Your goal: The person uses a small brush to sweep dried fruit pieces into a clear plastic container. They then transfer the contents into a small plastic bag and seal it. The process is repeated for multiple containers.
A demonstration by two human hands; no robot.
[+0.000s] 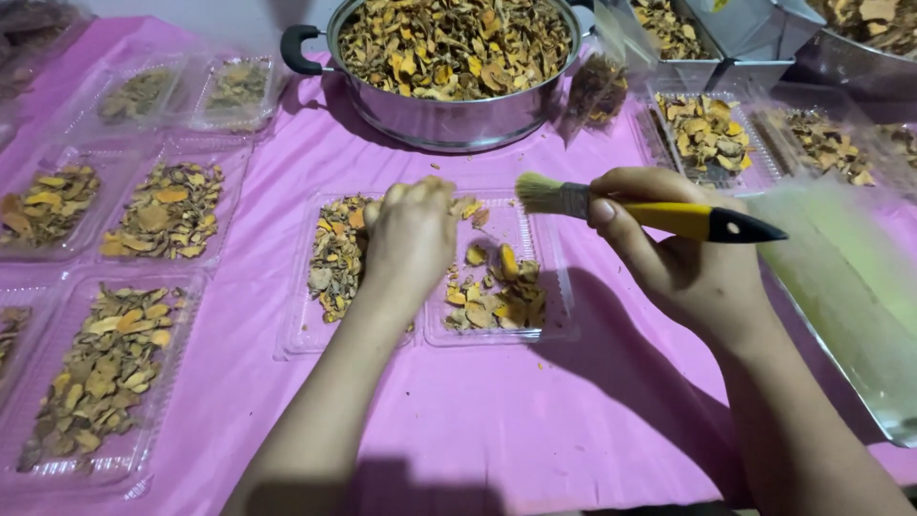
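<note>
Along the left edge of the table (497,420), which was covered with a pink cloth, several clear plastic trays lay filled with dried yellow-brown slices: one near the front left corner (100,377), two further back (170,212) (46,205), and two smaller ones toward the far left corner (234,88) (134,96).

At the middle of the far edge stood a large steel pot (449,115) with a black handle, heaped with the same dried slices (454,43).

At the centre of the table lay an open two-part clear tray (549,330), both halves holding dried slices (492,296). The left hand (411,239) was over this tray, fingers bunched closed around a small clump of slices; how firmly it gripped could not be told from this view.

Just to the right, the right hand (683,263) was closed on a brush (650,212) with a yellow and black handle, held level. Its pale bristles pointed left and stood just beside the left hand's fingertips, above the tray's far edge.

Toward the far right corner, another clear tray of slices (707,134) sat on the cloth, with a further one (831,143) beside it and steel containers behind them. A clear greenish-tinted lid or sheet (850,296) lay along the right edge.
</note>
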